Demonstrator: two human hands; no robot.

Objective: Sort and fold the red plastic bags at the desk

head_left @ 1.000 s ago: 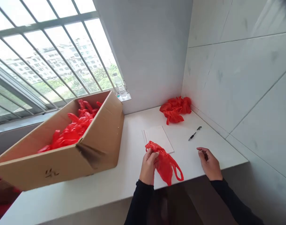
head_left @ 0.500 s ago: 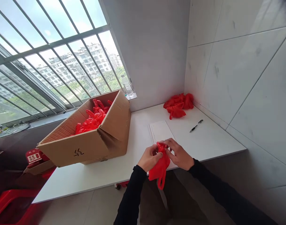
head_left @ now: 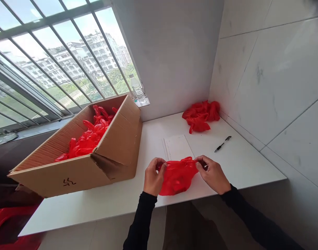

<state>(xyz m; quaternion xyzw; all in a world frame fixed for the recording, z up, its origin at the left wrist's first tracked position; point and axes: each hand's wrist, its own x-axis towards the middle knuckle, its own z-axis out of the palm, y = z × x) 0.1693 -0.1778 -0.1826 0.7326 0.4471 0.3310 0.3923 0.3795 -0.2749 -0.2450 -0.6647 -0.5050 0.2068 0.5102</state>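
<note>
A red plastic bag (head_left: 177,176) is stretched wide between my two hands, just above the front edge of the white table (head_left: 117,205). My left hand (head_left: 153,176) pinches its left top edge. Its right top edge is gripped by my right hand (head_left: 213,173). Behind the bag lies a white sheet of paper (head_left: 177,147). An open cardboard box (head_left: 114,149) holding several red bags (head_left: 88,137) stands to the left of my hands.
A heap of red bags (head_left: 200,115) lies in the far corner by the tiled wall. A black pen (head_left: 222,143) rests right of the paper. A plastic bottle (head_left: 137,89) stands on the window sill. Something red (head_left: 7,222) sits on the floor at left.
My right hand came off the table and took hold of the bag. Both hands have since moved apart, spreading the bunched bag wide.
</note>
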